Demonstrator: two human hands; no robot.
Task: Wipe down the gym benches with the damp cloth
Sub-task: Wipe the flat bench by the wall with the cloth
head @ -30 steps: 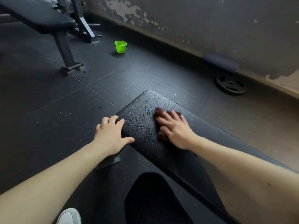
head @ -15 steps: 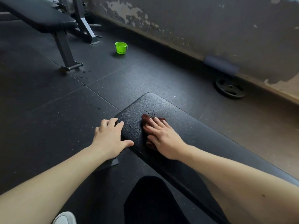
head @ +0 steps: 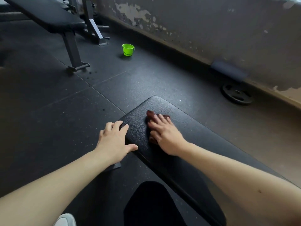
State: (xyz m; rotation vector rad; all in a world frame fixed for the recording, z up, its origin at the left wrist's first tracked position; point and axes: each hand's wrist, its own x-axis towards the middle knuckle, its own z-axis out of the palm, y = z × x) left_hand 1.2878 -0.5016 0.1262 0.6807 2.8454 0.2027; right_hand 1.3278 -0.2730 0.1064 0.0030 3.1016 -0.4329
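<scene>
Right hand (head: 164, 136) flat on cloth (head: 150, 114)

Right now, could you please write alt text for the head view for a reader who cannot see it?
A person's right hand presses a dark red cloth flat on a black padded bench, while the left hand rests on its edge. Beyond on the dark floor are a green bucket, a second bench and a weight plate.

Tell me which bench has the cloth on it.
The near bench, where the right hand presses the cloth; the far bench, upper left, shows none.
</scene>
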